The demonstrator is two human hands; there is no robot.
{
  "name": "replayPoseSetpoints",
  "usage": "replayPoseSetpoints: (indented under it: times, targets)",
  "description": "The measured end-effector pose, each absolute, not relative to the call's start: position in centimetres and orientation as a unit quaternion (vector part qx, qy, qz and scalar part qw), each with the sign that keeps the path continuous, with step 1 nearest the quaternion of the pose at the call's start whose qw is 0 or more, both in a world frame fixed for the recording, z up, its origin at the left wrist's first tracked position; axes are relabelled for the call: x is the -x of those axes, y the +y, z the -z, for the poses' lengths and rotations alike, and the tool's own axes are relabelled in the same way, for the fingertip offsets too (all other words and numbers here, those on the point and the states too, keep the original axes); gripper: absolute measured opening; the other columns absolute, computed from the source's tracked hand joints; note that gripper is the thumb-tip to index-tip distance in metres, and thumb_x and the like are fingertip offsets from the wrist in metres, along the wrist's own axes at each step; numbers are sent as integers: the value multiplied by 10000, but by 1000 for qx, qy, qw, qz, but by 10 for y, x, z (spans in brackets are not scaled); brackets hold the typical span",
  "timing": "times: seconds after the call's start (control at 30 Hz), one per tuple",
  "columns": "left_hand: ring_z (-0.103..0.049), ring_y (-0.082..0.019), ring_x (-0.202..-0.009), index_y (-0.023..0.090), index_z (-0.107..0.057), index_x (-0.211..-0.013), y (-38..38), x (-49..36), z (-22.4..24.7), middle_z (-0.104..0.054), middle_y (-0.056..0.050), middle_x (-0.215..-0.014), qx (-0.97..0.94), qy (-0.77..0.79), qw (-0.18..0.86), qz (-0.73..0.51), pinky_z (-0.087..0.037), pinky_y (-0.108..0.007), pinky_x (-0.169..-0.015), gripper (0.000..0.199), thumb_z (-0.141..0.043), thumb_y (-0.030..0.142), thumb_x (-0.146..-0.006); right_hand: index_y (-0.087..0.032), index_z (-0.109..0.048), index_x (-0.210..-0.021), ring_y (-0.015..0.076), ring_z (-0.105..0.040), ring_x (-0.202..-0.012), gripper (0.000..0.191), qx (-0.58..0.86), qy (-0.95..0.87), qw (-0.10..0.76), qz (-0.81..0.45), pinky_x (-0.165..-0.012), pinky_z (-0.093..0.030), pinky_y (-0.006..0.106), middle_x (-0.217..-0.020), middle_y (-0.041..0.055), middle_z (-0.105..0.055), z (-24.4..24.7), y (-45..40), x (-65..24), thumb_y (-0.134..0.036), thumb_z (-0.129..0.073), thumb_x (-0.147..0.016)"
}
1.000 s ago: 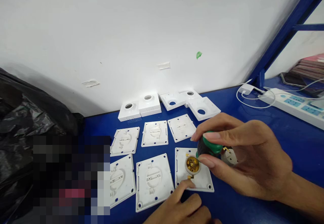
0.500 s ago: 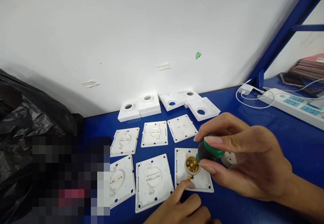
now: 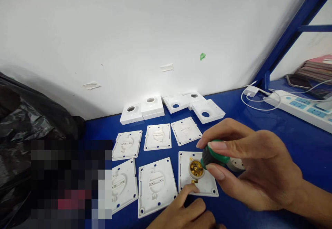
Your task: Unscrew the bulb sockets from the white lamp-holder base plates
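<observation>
My right hand point(image 3: 259, 167) grips a green and black screwdriver handle point(image 3: 215, 154) between thumb and fingers, over a white square plate point(image 3: 207, 184). On that plate sits a round socket point(image 3: 196, 169) with a brass-coloured inside and small brass terminals. The tool's tip is hidden. With a fingertip, my left hand point(image 3: 186, 206) presses the plate's near edge beside the lower terminal; its other fingers are curled, with nothing visible in them. A round white part point(image 3: 236, 164) lies partly hidden behind my right hand.
Several bare square plates point(image 3: 157, 182) lie left and behind. White covers with round holes point(image 3: 153, 107) line the wall. A black plastic bag point(image 3: 33, 115) stands at the left. A power strip point(image 3: 298, 104) with white cables and a phone point(image 3: 299, 81) are at the right.
The fingers of my right hand have shifted slightly around the green handle. My left hand stays on the plate, and the view has moved very slightly.
</observation>
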State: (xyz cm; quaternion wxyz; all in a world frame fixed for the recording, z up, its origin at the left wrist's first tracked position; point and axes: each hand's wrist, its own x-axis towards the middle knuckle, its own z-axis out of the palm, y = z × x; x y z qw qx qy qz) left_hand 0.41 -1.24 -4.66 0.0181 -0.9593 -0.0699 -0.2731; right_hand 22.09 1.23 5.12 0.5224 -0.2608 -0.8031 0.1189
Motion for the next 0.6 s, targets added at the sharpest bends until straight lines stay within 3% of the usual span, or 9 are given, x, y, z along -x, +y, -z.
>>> replayPoseSetpoints:
  times: [0.13, 0.33, 0.5, 0.6]
  targets:
    - [-510, -109, -699, 201, -668, -951, -12, -3, 48, -558, 112, -742, 961, -70, 26, 266, -387, -404, -1248, 141, -743, 126, -1044, -218, -602, -1278, 172, -718, -851, 330, 262, -812, 502, -141, -568, -556, 251, -945, 41, -742, -48, 11, -221, -97, -709, -990]
    - [-534, -113, -711, 208, -668, -966, -14, -1, 52, -567, 108, -747, 964, -66, 38, 255, -408, -390, -1211, 135, -752, 121, -1027, -254, -642, -1085, 138, -718, -694, 157, 343, -792, 474, -172, -512, -545, 243, -918, 7, -760, -54, 1, -220, -282, -778, -1011]
    - [-527, -113, -713, 203, -701, -981, -11, -1, 48, -577, 109, -745, 960, -67, 24, 272, -311, -412, -1287, 161, -669, 64, -1055, -249, -673, -1133, 147, -707, -683, 185, 353, -809, 458, -102, -495, -564, 267, -1065, 40, -774, -60, 1, -222, -224, -777, -982]
    - [-566, -121, -752, 209, -732, -1064, -9, 0, 41, -615, 100, -771, 963, -57, 16, 263, -332, -387, -1281, 181, -614, 74, -1092, -225, -688, -1151, 145, -698, -718, 220, 342, -804, 481, -70, -493, -571, 256, -1110, 65, -744, -62, 2, -223, -153, -768, -959]
